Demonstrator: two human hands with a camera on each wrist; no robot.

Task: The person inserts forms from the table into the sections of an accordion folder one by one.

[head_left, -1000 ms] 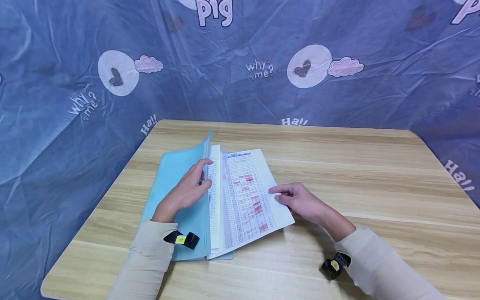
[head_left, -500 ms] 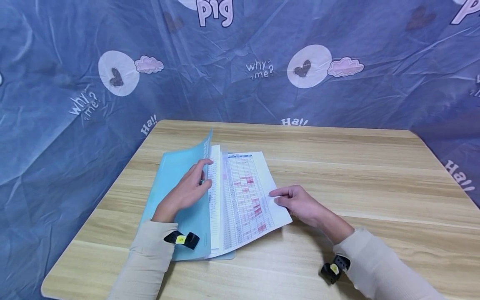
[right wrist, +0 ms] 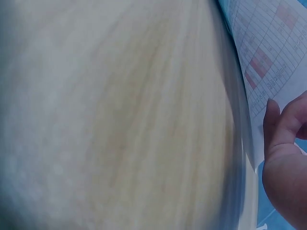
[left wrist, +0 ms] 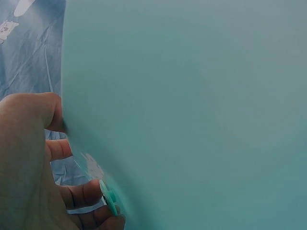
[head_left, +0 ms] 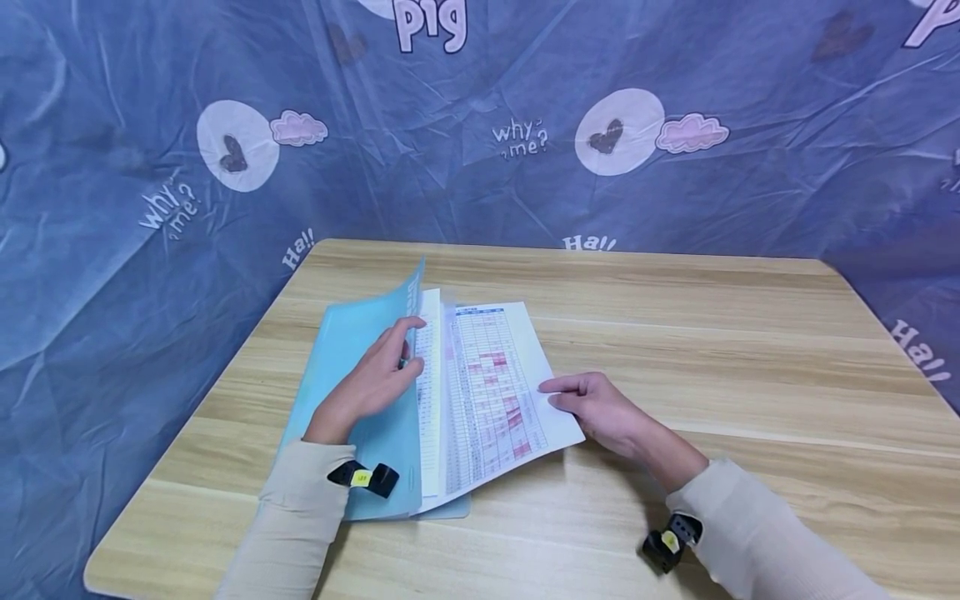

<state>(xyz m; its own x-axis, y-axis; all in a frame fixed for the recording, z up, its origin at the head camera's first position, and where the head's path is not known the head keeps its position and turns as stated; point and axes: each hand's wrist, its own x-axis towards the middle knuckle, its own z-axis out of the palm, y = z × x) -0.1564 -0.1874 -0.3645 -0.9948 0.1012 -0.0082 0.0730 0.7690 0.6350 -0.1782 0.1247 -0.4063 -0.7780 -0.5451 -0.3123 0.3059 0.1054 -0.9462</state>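
Note:
A light blue folder (head_left: 352, 325) lies partly open at the left of the table, its front cover raised. My left hand (head_left: 375, 375) grips that cover by its free edge; in the left wrist view the cover (left wrist: 182, 105) fills most of the picture, and a green snap button (left wrist: 109, 196) shows by the fingers. A printed sheet (head_left: 498, 400) with a table and red cells sticks out to the right of the folder. My right hand (head_left: 600, 408) pinches its right edge, with the lower corner lifted. Behind it, more white pages (head_left: 429, 417) stand inside the folder.
The wooden table (head_left: 712, 350) stretches to the right and behind the folder. A blue printed cloth (head_left: 450, 183) hangs behind it. Each wrist wears a small black camera, such as the right one (head_left: 663, 546).
The sheet in my right hand has shifted slightly, its upper edge a little lower and its near corner a little higher and further left. My left hand and the cover look unmoved.

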